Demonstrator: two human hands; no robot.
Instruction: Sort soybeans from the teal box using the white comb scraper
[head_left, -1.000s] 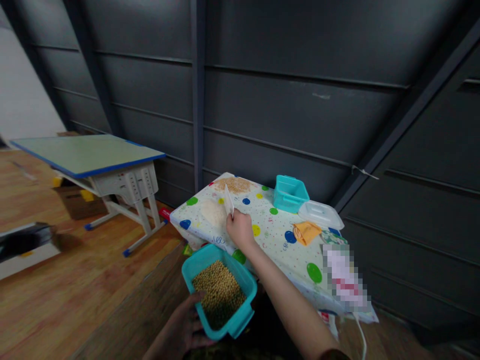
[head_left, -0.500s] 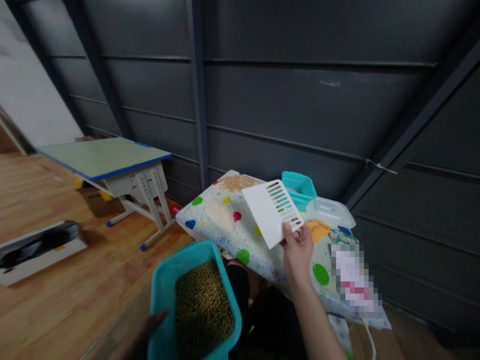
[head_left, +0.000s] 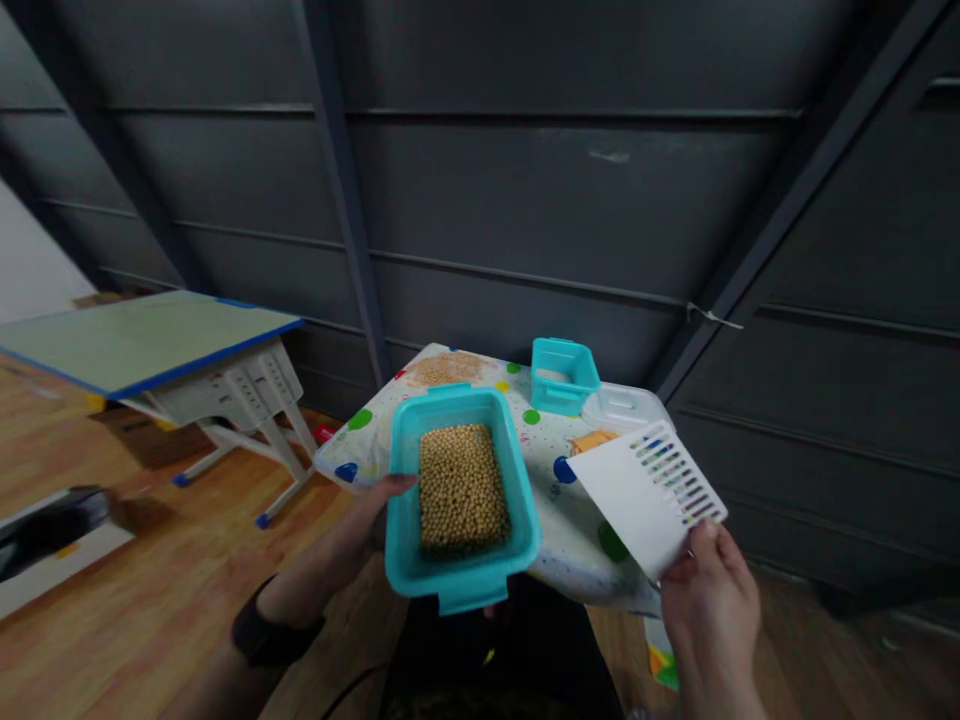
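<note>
My left hand (head_left: 371,520) grips the left side of a teal plastic container (head_left: 521,500), thumb over the rim; its other fingers are hidden underneath. Soybeans (head_left: 461,485) fill the lower part of the container, which hangs in front of the table's near edge. My right hand (head_left: 712,595) pinches a corner of a thin white slotted sheet (head_left: 626,495), its row of slots turned toward the upper right. The sheet is held above the right part of the table, apart from the container.
On the balloon-patterned tablecloth (head_left: 547,525) lie a grain pile (head_left: 450,368), a second teal container (head_left: 559,395) with pale contents, a clear lid (head_left: 630,405) and an orange cloth (head_left: 592,442). A desk (head_left: 150,335) stands left; a dark panelled wall (head_left: 525,200) rises behind.
The container of soybeans has come up and rightward, now in front of the table. My right hand has carried the slotted sheet right and toward me. The view has turned slightly right.
</note>
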